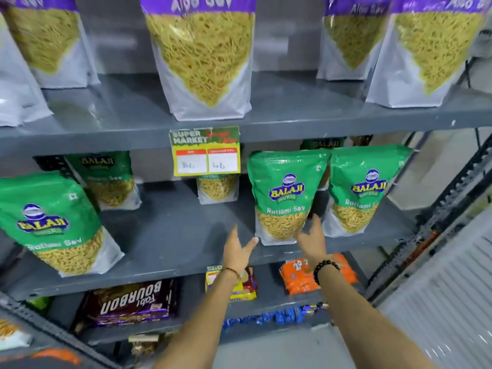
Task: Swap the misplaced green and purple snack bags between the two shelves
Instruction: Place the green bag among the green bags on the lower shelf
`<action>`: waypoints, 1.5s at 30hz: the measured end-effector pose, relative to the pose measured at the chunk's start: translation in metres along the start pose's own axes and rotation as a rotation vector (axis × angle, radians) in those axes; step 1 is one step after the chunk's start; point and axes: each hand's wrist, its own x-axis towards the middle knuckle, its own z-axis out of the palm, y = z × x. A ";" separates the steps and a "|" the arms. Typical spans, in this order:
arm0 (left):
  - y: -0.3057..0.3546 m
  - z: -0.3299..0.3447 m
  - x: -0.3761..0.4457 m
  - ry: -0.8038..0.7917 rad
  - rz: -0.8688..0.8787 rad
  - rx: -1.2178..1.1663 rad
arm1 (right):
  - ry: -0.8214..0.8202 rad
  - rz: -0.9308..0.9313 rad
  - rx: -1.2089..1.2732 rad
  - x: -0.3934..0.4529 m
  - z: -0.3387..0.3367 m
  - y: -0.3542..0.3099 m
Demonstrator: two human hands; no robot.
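Note:
A green Ratlami Sev bag (283, 193) stands upright on the middle grey shelf (170, 235). My left hand (237, 249) is open just left of its bottom corner, thumb close to the bag. My right hand (312, 239) is open at its lower right edge, fingers spread, touching or nearly touching it. More green bags stand on this shelf: one right beside it (364, 187), one at the front left (50, 222), others further back (106, 179). Purple-topped Aloo Sev bags (205, 54) stand along the upper shelf (292, 107), with more at the left (50, 41) and right (426, 51).
A yellow price label (205, 151) hangs from the upper shelf's front edge. The lower shelf holds a Bourbon biscuit pack (130, 302), a yellow-red pack (245, 286) and an orange pack (298, 280). A metal rack upright (447, 209) runs down the right side.

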 end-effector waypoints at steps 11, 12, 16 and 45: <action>-0.020 0.016 0.041 -0.170 -0.096 -0.125 | -0.177 0.033 0.165 0.023 0.011 0.003; -0.022 0.011 0.041 -0.145 -0.087 -0.132 | -0.192 0.036 0.163 0.021 0.017 0.003; -0.029 -0.019 0.039 -0.024 -0.061 -0.215 | -0.270 0.014 0.108 0.018 0.047 0.003; -0.089 -0.085 0.030 0.125 -0.012 -0.171 | -0.385 -0.039 -0.053 0.012 0.117 0.034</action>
